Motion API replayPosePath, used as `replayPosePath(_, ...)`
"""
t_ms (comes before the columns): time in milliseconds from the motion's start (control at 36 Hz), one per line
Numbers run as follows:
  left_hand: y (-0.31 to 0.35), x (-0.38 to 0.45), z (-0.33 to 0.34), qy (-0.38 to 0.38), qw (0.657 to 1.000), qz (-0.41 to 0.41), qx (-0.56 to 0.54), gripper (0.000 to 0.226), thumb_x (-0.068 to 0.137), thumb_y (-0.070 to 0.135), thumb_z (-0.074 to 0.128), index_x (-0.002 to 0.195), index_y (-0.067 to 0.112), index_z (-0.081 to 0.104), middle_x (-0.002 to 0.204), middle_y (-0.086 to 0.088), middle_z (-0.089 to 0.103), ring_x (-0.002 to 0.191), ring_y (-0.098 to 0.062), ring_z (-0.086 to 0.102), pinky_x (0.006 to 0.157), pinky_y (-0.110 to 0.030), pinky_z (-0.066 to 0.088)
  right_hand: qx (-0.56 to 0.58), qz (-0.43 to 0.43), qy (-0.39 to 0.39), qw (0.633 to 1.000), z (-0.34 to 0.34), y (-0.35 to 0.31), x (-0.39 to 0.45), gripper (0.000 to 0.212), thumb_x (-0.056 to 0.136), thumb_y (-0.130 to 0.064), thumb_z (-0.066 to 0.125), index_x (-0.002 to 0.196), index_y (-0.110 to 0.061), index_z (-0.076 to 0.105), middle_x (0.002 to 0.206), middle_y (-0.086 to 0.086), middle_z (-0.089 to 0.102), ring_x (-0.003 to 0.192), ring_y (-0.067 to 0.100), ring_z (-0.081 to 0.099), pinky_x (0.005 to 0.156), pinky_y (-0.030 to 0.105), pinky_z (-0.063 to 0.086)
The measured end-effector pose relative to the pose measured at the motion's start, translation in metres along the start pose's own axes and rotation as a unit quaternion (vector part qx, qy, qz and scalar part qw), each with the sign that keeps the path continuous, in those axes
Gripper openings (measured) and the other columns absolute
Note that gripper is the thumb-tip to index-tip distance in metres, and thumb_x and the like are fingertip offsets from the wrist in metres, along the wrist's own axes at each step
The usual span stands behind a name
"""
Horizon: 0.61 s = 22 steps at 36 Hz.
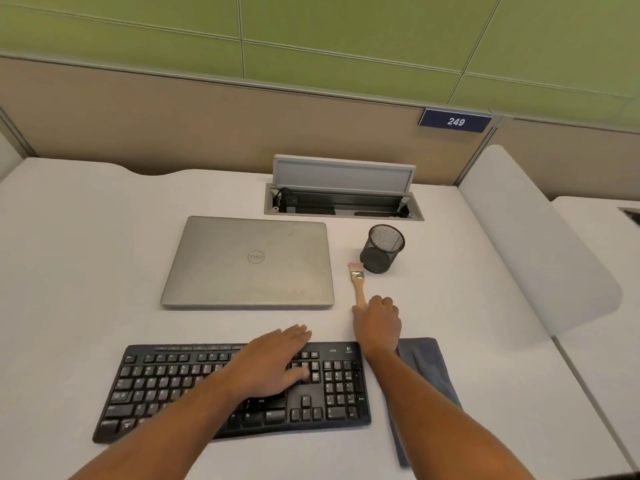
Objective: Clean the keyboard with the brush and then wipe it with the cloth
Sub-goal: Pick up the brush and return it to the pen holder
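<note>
Lying flat near the front edge of the white surface (86, 258), the black keyboard (173, 382) has the left hand (277, 362) resting on its right-middle keys. The fingers of this hand are straight and spread, so its grip is wide and holds nothing.

The right hand (379, 322) is beyond the keyboard's far right corner, with the fingers curled over the end of the wooden handle of the brush (358, 284). The grip there is narrow and seems to close on the handle, but how firmly I cannot tell. The brush lies on the surface with its pink bristles pointing to the back edge, just beside a black mesh cup (382, 249).

The dark grey cloth (427, 372) lies folded on the surface, touching the right side of the keyboard, partly under the right forearm.

Behind the keyboard a closed silver laptop (247, 263) lies flat in the middle of the surface. Further back, near the back edge, a cable hatch (343, 199) stands with its lid up. A blue sign with 249 (455, 121) hangs on the partition.
</note>
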<state>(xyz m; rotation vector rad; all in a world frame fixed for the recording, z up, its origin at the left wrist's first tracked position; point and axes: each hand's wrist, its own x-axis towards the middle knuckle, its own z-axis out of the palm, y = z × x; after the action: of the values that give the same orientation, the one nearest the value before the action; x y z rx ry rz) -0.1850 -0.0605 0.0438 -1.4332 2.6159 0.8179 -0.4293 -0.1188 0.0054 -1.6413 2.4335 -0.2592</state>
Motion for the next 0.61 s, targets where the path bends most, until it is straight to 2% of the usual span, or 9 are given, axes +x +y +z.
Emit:
replayPosePath(222, 0.002, -0.002, 0.005, 0.005, 1.000, 0.010, 0.002, 0.075, 0.102, 0.061, 0.040, 0.163, 0.032, 0.007, 0.168, 0.016, 0.006, 0.154, -0.004, 0.009, 0.114, -0.017, 0.000, 0.064, 0.068, -0.014, 0.996, 0.002, -0.011, 0.008, 0.023, 0.097, -0.019, 0.054, 0.116, -0.006, 0.057, 0.117, 0.010, 0.059, 0.108, 0.028, 0.058, 0.091, 0.039, 0.050)
replayPosePath(306, 0.001, 0.008, 0.000, 0.023, 1.000, 0.017, 0.010, 0.073, 0.102, 0.060, 0.039, 0.163, 0.030, 0.010, 0.168, 0.013, 0.010, 0.154, -0.005, 0.012, 0.114, -0.017, 0.002, 0.093, 0.055, -0.011, 0.994, 0.000, -0.009, 0.008, 0.014, 0.098, -0.010, 0.053, 0.111, -0.006, 0.056, 0.113, 0.010, 0.061, 0.105, 0.029, 0.061, 0.088, 0.038, 0.052)
replayPosePath(361, 0.002, 0.017, -0.004, 0.034, 0.999, 0.018, 0.007, 0.071, 0.103, 0.056, 0.041, 0.163, 0.028, 0.014, 0.168, 0.011, 0.013, 0.154, -0.007, 0.015, 0.114, -0.017, 0.004, 0.124, 0.035, 0.007, 0.992, -0.004, -0.006, 0.005, 0.004, 0.101, -0.009, 0.053, 0.105, -0.011, 0.055, 0.105, 0.006, 0.060, 0.095, 0.026, 0.063, 0.082, 0.041, 0.055)
replayPosePath(417, 0.003, 0.028, -0.011, 0.046, 0.999, 0.020, 0.005, 0.069, 0.104, 0.054, 0.042, 0.162, 0.028, 0.017, 0.168, 0.012, 0.016, 0.153, -0.007, 0.018, 0.116, -0.018, 0.009, 0.159, 0.010, 0.037, 0.987, -0.013, -0.004, 0.003, 0.007, 0.104, -0.010, 0.052, 0.100, -0.015, 0.052, 0.101, 0.001, 0.055, 0.086, 0.025, 0.062, 0.076, 0.043, 0.055)
replayPosePath(500, 0.004, 0.048, -0.023, 0.068, 0.997, 0.026, -0.006, 0.065, 0.104, 0.051, 0.044, 0.161, 0.028, 0.024, 0.166, 0.012, 0.023, 0.151, -0.006, 0.023, 0.118, -0.020, 0.015, 0.210, -0.029, 0.089, 0.973, -0.033, -0.004, 0.004, 0.011, 0.106, -0.011, 0.049, 0.098, -0.018, 0.049, 0.103, -0.003, 0.050, 0.078, 0.024, 0.057, 0.068, 0.038, 0.044)
replayPosePath(611, 0.009, 0.080, -0.042, 0.103, 0.994, 0.024, -0.009, 0.060, 0.104, 0.048, 0.048, 0.158, 0.026, 0.033, 0.163, 0.012, 0.032, 0.148, -0.007, 0.031, 0.118, -0.022, 0.023, 0.276, -0.057, 0.151, 0.948, -0.069, -0.003, 0.015, 0.008, 0.106, -0.011, 0.052, 0.100, -0.017, 0.052, 0.104, -0.006, 0.052, 0.079, 0.017, 0.051, 0.069, 0.031, 0.035)
